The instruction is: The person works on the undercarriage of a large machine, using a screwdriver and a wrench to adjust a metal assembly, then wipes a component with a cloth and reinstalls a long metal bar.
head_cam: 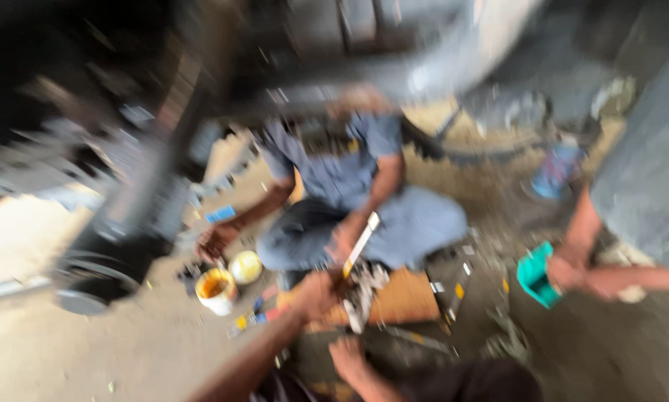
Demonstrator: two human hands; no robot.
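Low in the centre of a motion-blurred frame, the wearer's left hand (313,294) is closed around the lower end of a pale flat tool (361,244), which slants up to the right; the blur hides how the individual fingers sit. Just right of that hand lies a grey metal part (362,286), resting on a brown board (405,298) on the ground. The wearer's right hand (346,356) sits below the board near the bottom edge, fingers curled; whether they grip anything cannot be told.

Directly above, a co-worker in a grey-blue shirt (338,160) squats facing the camera, one hand (342,242) at the upper part of the same tool, the other hand (217,240) reaching down at centre left. Below that hand stand a white tub with orange contents (216,289) and a round yellowish lid (246,266). At the right edge, another person's hand (565,269) holds a teal container (535,274). A dark vehicle frame (137,186) fills the upper left, above the dusty concrete floor (66,350).
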